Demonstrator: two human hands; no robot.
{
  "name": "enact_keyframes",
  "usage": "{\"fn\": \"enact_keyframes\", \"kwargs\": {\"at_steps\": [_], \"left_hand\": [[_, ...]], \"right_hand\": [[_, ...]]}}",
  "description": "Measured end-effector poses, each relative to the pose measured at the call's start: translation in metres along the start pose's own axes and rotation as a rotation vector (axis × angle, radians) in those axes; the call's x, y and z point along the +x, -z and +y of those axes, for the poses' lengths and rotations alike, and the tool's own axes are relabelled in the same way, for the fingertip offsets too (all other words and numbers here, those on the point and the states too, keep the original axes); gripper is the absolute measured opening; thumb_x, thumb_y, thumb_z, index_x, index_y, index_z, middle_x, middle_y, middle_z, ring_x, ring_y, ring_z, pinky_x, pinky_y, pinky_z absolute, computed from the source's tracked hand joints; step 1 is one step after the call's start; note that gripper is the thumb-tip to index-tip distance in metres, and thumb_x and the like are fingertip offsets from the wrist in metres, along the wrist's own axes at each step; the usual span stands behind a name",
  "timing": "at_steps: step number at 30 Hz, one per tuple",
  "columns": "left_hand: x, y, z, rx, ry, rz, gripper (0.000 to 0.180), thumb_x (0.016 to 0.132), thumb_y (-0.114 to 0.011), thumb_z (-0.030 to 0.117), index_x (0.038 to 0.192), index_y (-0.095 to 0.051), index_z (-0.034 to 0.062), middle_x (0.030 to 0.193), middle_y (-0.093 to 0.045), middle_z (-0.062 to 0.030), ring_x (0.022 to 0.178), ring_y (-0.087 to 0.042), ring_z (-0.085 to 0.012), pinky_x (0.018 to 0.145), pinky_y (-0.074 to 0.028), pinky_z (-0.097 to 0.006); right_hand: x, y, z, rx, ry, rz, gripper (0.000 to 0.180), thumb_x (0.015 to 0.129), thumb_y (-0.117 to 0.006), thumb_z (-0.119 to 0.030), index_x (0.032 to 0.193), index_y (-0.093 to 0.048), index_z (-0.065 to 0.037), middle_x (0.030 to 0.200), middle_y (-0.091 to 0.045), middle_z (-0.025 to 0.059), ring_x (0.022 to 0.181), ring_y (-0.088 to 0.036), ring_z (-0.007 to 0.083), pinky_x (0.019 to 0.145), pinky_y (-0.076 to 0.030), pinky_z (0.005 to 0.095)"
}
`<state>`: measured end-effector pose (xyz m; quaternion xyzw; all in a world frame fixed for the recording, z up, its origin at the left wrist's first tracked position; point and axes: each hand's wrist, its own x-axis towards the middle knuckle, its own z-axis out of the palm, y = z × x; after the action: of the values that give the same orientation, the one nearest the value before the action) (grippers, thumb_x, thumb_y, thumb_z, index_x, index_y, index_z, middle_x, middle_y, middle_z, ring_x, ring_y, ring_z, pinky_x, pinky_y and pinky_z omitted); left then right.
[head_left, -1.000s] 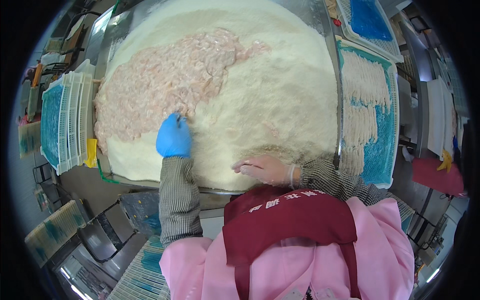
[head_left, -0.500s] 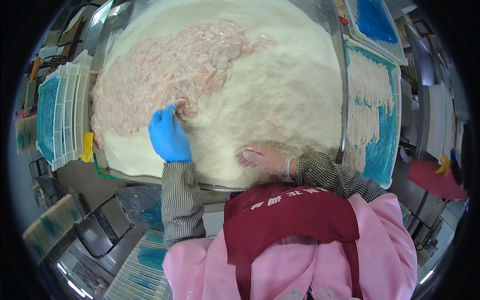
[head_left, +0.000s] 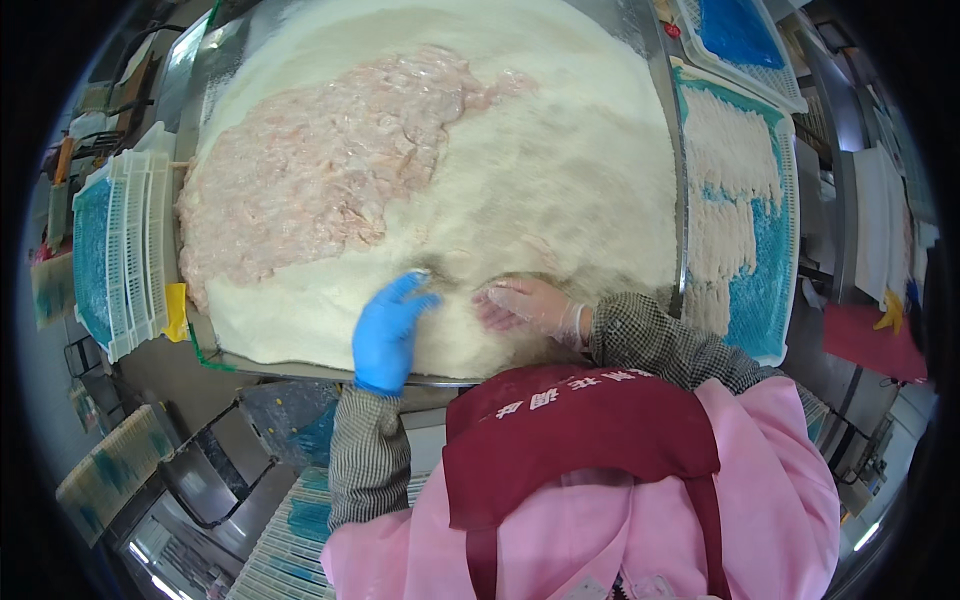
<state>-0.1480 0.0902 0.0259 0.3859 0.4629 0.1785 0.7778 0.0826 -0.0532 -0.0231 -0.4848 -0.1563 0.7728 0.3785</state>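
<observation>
Over pale powder on the metal worktable, the blue-gloved left hand, fingers parted, has been drawn back from the raw meat toward the clear-gloved right hand, whose grip cannot be told. The meat is heaped beyond, lengthwise from near left to far right; white plastic trays are stacked alongside.

Powder lies on the table, meat over the table's left part; left of it stand stacked crates, right a tray holding strips.

Pink meat; cream powder; checked sleeves
</observation>
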Motion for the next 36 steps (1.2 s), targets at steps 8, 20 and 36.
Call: {"fn": "enact_keyframes", "kwargs": {"at_steps": [8,20,36], "left_hand": [[-0.03,-0.005,-0.026,0.826,-0.358,0.418,0.026,0.1,-0.066,0.008,0.124,-0.072,0.0006,0.125,-0.07,-0.0192,0.117,-0.068,-0.0248,0.096,-0.055,-0.035],[-0.048,-0.042,-0.019,1.086,-0.224,0.22,0.027,0.094,-0.072,0.026,0.108,-0.069,0.0026,0.1,-0.068,-0.0191,0.09,-0.068,-0.0381,0.078,-0.054,-0.045],[-0.028,-0.019,-0.016,0.733,-0.045,0.423,0.039,0.101,-0.067,0.028,0.127,-0.069,-0.0003,0.113,-0.074,-0.0174,0.096,-0.071,-0.026,0.088,-0.056,-0.037]], "right_hand": [[-0.025,0.0,-0.014,0.089,0.009,0.133,0.049,0.111,-0.05,-0.04,0.139,-0.061,-0.002,0.125,-0.07,0.0136,0.113,-0.068,0.0211,0.101,-0.055,0.0349],[-0.014,-0.012,-0.01,-0.046,-0.097,0.088,0.048,0.109,-0.051,-0.042,0.136,-0.064,-0.004,0.127,-0.07,0.0128,0.115,-0.067,0.0217,0.1,-0.054,0.0356],[-0.014,-0.018,-0.013,0.152,-0.028,0.197,0.044,0.109,-0.052,-0.038,0.131,-0.063,-0.001,0.12,-0.069,0.0095,0.103,-0.066,0.0171,0.093,-0.055,0.0326]]}}
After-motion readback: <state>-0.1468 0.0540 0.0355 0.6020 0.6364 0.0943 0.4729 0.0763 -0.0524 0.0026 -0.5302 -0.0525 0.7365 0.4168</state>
